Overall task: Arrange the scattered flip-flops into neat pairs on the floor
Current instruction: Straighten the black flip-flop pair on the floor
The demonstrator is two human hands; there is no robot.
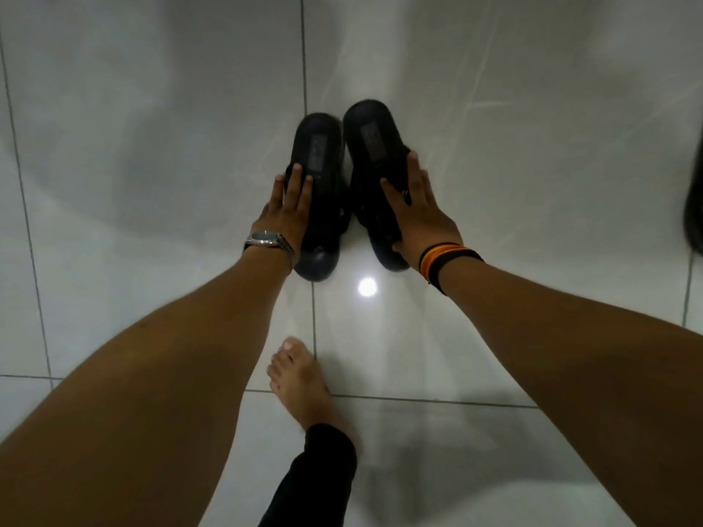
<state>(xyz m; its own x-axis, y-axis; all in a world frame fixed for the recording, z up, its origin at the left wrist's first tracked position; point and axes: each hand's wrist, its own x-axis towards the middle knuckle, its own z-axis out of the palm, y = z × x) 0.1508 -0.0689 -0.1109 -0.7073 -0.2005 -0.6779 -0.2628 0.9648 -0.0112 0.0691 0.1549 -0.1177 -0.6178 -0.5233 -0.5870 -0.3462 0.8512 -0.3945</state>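
Observation:
Two black flip-flops lie side by side on the glossy white tiled floor, heels pointing away from me. My left hand [286, 211], with a metal watch on its wrist, rests flat on the strap of the left flip-flop [318, 146]. My right hand [420, 218], with coloured bands on its wrist, holds the right flip-flop [371, 135], fingers over its strap and thumb wrapped around its near edge. A narrow gap separates the two flip-flops. Their toe ends are partly hidden under my hands.
My bare foot [300, 378] in a black trouser leg stands on the tiles just in front of the pair. Another dark item [694, 218], cut off by the frame, lies at the right edge. A lamp's reflection [367, 287] shines on the floor.

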